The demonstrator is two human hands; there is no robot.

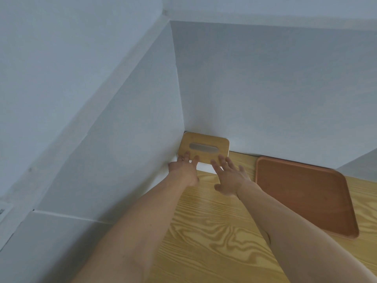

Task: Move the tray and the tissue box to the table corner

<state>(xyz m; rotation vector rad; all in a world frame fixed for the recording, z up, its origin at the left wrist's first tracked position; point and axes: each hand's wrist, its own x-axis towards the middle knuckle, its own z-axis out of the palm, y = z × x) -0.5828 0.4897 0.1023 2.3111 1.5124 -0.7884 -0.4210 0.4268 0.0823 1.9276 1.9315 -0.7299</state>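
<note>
The tissue box (204, 146), white with a light wooden lid and a grey slot, stands in the table's far corner where the two walls meet. My left hand (186, 169) rests with spread fingers on the box's near left edge. My right hand (229, 176) is flat and open, its fingertips touching the box's near right edge. The brown tray (306, 195) lies flat on the table to the right of the box, its far edge against the back wall; neither hand touches it.
The wooden table (214, 231) with a strong grain pattern runs toward me. A pale wall (122, 139) borders it on the left and another (285, 88) at the back. Both forearms reach across the table.
</note>
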